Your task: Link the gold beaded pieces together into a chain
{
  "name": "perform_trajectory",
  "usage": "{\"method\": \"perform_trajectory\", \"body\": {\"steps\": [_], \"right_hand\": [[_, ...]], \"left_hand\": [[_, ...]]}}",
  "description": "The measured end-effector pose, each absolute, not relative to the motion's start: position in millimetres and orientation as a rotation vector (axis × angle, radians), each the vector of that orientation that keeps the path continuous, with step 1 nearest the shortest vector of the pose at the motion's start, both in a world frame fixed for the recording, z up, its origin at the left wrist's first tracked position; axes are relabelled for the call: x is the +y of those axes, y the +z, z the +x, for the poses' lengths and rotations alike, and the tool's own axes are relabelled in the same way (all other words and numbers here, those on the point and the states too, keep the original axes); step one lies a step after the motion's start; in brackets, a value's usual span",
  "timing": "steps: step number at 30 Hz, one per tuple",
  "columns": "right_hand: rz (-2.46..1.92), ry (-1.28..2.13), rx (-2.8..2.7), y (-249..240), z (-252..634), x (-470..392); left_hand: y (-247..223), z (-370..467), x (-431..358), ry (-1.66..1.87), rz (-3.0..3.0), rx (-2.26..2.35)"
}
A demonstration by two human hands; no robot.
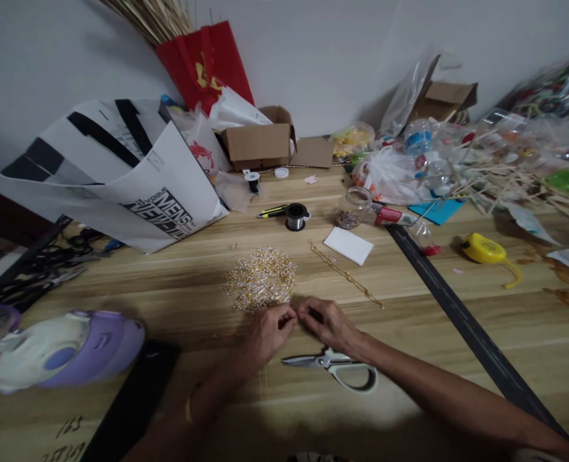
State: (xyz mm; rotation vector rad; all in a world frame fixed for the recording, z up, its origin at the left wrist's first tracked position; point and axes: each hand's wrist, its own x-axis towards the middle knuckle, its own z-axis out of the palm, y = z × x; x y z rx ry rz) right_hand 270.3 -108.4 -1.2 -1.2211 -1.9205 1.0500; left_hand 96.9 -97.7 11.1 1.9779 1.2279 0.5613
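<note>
My left hand (272,330) is closed in a pinch at the front edge of a heap of gold and clear beaded wire (260,276). Close beside it, my right hand (326,321) pinches too, its fingertips almost meeting the left ones. Whatever lies between the fingertips is too small to make out. Scissors (332,362) with pale handles lie just below my right hand and wrist. Up and to the right, a gold beaded chain (346,276) is stretched out on the wooden table (207,276).
Behind the beads are a wire spool (296,217), a yellow-black cutter (272,211), a folded white paper (349,245) and a jar of beads (354,208). A tape measure (484,248) lies right. A purple-white bottle (72,350) and white bag (169,186) stand left.
</note>
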Motion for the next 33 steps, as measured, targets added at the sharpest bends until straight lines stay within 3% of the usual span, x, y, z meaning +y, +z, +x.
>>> {"method": "perform_trajectory", "body": {"steps": [14,33], "right_hand": [[-1.226,1.228,-1.85,-4.4,274.2,-103.3],[-1.155,1.383,-1.721,-8.4,275.6,-99.5]], "left_hand": [[9.0,97.0,-103.8,0.719,2.428,1.104],[11.4,95.4,-104.4,0.554,2.444,1.094]]}}
